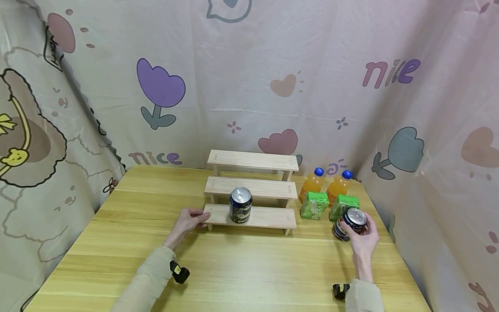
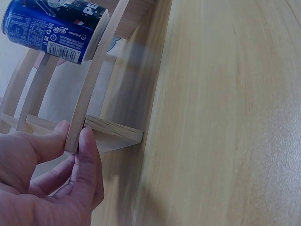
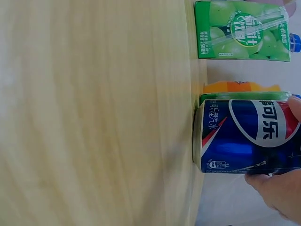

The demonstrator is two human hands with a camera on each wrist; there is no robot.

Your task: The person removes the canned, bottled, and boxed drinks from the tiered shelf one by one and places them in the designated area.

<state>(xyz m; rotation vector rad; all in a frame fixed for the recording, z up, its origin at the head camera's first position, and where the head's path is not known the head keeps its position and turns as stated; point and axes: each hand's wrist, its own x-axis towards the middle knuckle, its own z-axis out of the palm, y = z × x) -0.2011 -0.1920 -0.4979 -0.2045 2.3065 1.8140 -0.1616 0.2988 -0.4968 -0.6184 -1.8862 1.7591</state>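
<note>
My left hand [image 1: 189,220] pinches the left end of the lowest step of a three-tier wooden rack [image 1: 269,217], thumb above and fingers below. On that lowest step stands a dark blue soda can [image 1: 241,206], a little left of the middle; its printed side shows in the left wrist view. At the right of the table, my right hand [image 1: 364,240] grips a second blue soda can [image 3: 249,136] near its top. In the head view this can leans slightly, and I cannot tell whether its base touches the table. It is in front of a green juice box [image 1: 345,207].
Another green juice box [image 1: 314,205] stands to the left of the first, right of the rack. Behind the boxes are two orange drink bottles [image 1: 312,183] with blue caps. A printed curtain [image 1: 234,86] hangs behind the wooden table [image 1: 253,268].
</note>
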